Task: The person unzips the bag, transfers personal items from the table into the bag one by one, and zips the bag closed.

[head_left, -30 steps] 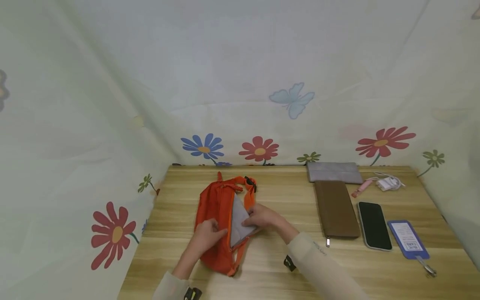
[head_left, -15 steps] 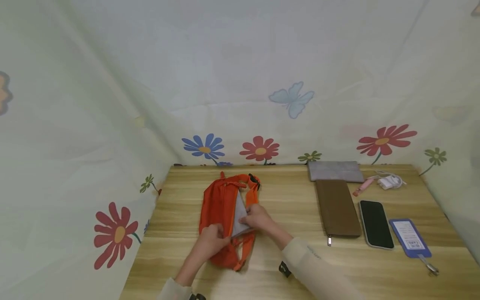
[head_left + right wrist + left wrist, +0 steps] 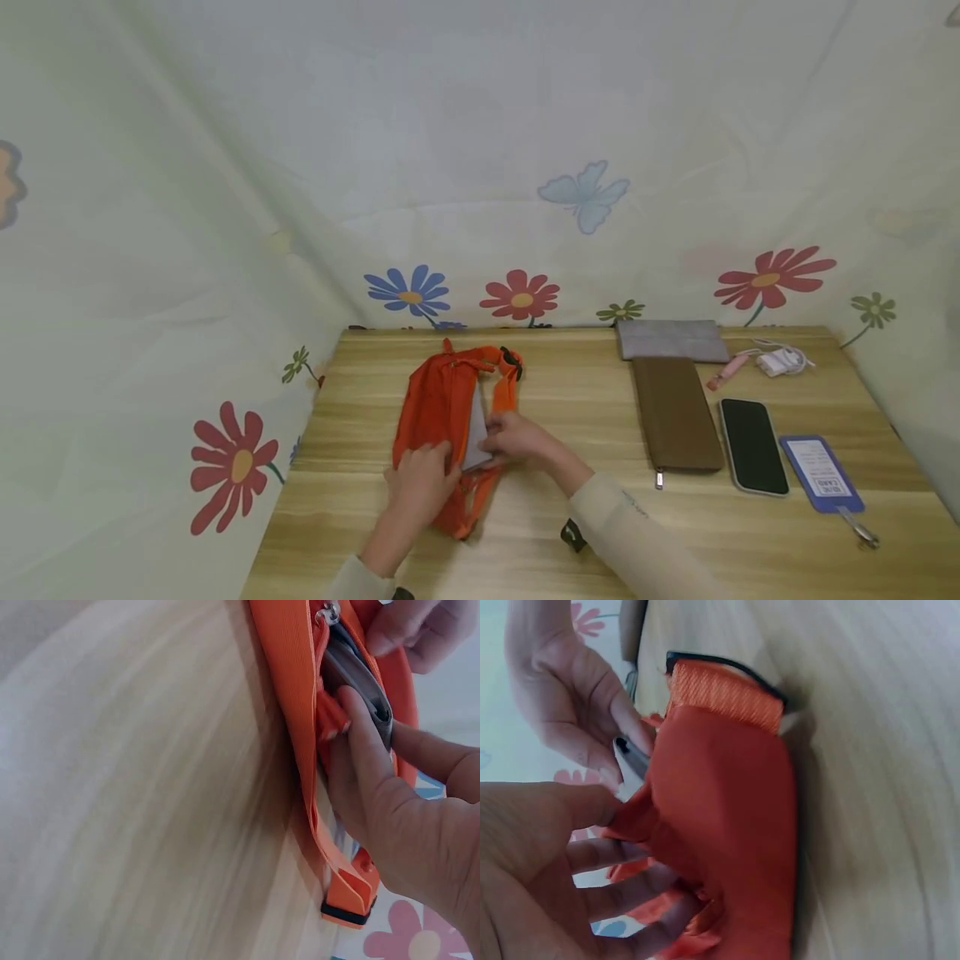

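A red-orange sling bag (image 3: 431, 400) lies on the table with its zipped side parted. A flat grey pouch (image 3: 476, 433) sits partly inside that opening, its outer part sticking out to the right. My right hand (image 3: 517, 437) pinches the pouch's outer edge; in the right wrist view the fingers (image 3: 364, 742) lie on one side of the grey pouch (image 3: 364, 679), the thumb on the other. With thumb and fingers, my left hand (image 3: 423, 479) grips the bag's fabric near its lower end, as the left wrist view shows on the red cloth (image 3: 634, 817). The pouch's inner part is hidden.
Right on the table lie a brown zip wallet (image 3: 675, 412), a grey case (image 3: 671, 340), a phone (image 3: 753, 446), a blue card holder (image 3: 822, 473) with a clip, a pink stick-like item (image 3: 726, 372) and a white charger with cable (image 3: 780, 361). A patterned cloth wall stands behind.
The grey pouch has slid further left into the bag, so less of it shows. My right hand has followed it, and my left hand has shifted its hold on the fabric.
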The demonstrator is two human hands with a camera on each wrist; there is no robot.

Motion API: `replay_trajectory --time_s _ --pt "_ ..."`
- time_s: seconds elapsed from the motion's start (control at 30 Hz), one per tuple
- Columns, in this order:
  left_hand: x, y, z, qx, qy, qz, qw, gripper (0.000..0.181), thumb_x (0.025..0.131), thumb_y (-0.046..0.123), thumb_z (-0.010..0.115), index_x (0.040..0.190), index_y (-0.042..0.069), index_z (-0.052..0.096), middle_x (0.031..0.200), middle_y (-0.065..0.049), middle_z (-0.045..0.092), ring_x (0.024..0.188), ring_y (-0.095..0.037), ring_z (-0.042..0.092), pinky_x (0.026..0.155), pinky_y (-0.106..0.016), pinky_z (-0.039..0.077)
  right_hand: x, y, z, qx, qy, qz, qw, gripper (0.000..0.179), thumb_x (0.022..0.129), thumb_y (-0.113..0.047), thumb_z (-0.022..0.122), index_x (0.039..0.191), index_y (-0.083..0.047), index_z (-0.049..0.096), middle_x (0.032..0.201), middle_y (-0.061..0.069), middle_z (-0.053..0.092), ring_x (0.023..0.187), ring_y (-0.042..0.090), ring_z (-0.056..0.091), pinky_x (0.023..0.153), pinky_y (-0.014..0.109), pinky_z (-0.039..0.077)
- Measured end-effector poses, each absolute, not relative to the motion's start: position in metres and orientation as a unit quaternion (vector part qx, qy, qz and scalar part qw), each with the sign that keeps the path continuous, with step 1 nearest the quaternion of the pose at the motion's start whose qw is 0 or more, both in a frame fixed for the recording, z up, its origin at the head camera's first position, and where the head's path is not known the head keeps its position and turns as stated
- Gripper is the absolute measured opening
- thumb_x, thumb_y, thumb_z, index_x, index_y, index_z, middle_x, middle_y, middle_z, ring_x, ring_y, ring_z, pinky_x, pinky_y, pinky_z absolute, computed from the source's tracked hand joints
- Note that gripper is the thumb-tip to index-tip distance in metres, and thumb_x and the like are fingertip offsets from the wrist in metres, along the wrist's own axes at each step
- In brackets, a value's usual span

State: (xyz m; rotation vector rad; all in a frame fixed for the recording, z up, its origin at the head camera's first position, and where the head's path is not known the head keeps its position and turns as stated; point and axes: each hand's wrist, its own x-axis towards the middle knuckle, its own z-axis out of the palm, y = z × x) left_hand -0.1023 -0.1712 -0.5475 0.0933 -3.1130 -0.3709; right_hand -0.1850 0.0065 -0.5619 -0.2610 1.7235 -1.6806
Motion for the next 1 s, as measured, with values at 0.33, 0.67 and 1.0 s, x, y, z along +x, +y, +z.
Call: replay_trajectory --time_s 0.33,0.67,1.0 --pt "-0.097 -0.170 -0.553 -0.059 -0.967 -0.222 0.111 0.011 0.087 0.010 0.072 0.086 0.012 0.062 0.074 -0.002 0.056 0.063 -0.024 0.058 0.054 -0.037 0.046 -0.184 -0.008 -0.578 -0.065 0.624 -0.699 0.344 0.040 0.096 0.013 0.054 0.134 0.021 0.045 0.110 0.025 0.066 0.095 0.029 0.069 0.082 0.041 0.059" --pt "-0.094 -0.174 -0.552 -0.028 -0.943 -0.322 0.080 0.005 0.091 0.011 0.070 0.089 0.011 0.066 0.077 0.003 0.055 0.070 -0.013 0.053 0.061 -0.028 0.044 -0.172 -0.018 -0.574 -0.045 0.633 -0.699 0.330 0.033 0.092 0.014 0.051 0.124 0.017 0.049 0.094 0.014 0.062 0.082 0.022 0.068 0.079 0.041 0.060" --pt "-0.134 -0.182 -0.542 0.025 -0.995 -0.097 0.031 0.048 0.096 0.045 0.064 0.114 0.001 0.067 0.113 -0.018 0.061 0.099 -0.043 0.057 0.077 -0.058 0.051 -0.167 -0.021 -0.575 -0.055 0.643 -0.678 0.352 0.031 0.095 0.009 0.055 0.126 0.017 0.052 0.106 0.022 0.064 0.095 0.032 0.070 0.083 0.043 0.059"
